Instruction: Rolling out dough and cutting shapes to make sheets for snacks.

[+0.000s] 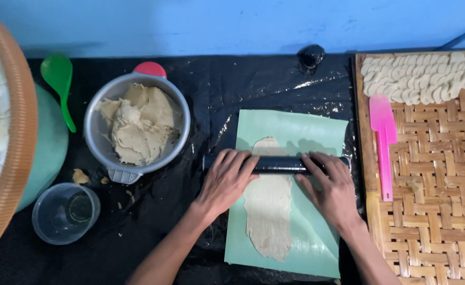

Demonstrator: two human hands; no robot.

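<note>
Against a blue wall, on a tabletop (153, 227) wrapped in glossy black plastic, I see my left hand (223, 181) and right hand (333, 189), fingers flat and outstretched, gripping nothing, pressing a dark cylindrical rolling pin (276, 164) across a long, pale strip of dough (268, 211) on a smooth green sheet (311, 237), beside a woven bamboo tray (433, 211).

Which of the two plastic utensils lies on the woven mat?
The pink spatula, lying lengthwise on the woven tray just right of the right hand. The green spoon rests far left, against a teal bowl.
</note>
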